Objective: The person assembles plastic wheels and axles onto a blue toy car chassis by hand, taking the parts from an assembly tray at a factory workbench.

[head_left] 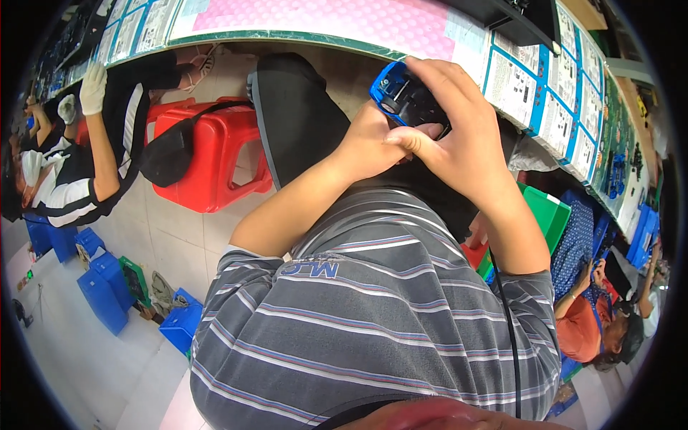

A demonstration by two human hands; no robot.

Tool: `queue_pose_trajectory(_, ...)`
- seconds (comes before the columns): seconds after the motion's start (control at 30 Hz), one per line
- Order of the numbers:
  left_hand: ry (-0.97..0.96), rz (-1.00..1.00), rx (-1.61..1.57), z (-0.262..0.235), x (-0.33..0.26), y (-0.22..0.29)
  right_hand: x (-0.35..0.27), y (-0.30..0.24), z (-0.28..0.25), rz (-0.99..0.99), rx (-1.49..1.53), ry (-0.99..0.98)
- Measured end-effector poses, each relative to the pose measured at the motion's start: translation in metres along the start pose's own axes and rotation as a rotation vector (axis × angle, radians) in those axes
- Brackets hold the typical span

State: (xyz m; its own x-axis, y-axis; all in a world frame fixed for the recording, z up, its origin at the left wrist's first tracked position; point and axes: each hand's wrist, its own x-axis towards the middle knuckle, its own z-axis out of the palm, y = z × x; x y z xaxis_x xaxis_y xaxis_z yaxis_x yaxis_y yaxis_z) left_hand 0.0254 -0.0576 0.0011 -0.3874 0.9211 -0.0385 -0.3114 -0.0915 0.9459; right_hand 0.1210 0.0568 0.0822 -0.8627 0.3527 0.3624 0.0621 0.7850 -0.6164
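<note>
In front of my lap, just off the table's near edge, I hold a blue-and-black plastic toy car (410, 99) in both hands. Its blue shell curves around a dark hollow inside. My left hand (367, 145) is closed beneath it, its fingers mostly hidden by the car and the other hand. From the right, my right hand (464, 118) wraps over the car, fingers along its far side and thumb across my left hand. Small details inside the car are too dark to make out.
The table (315, 34) with a pink bubble-wrap sheet (322, 16) runs ahead. Flat printed boxes (534, 93) cover its right side, by a black tray (527, 25). A red stool (215, 154) stands left, near a person with a white glove (93, 87). Another person (580, 326) works right.
</note>
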Motion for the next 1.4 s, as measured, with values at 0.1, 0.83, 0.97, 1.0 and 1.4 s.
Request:
queue_pose_trajectory(0.1,0.018,-0.008,-0.100,0.001,-0.001,-0.001,-0.006,0.003,0.002,-0.093,-0.034,-0.025)
queue_pose_trajectory(0.83,0.292,-0.007,-0.164,-0.085,-0.004,0.033,-0.025,0.145,-0.034,0.148,-0.457,0.405)
queue_pose_trajectory(0.97,0.510,0.146,-0.051,-0.154,0.001,0.051,-0.029,0.152,-0.030,0.235,-0.494,0.386)
queue_pose_trajectory(1.0,0.569,0.167,-0.040,-0.170,0.005,0.062,-0.028,0.152,-0.028,0.233,-0.489,0.386)
queue_pose_trajectory(1.4,0.933,0.040,0.385,-0.430,0.078,0.147,-0.018,0.150,-0.026,0.292,-0.462,0.362)
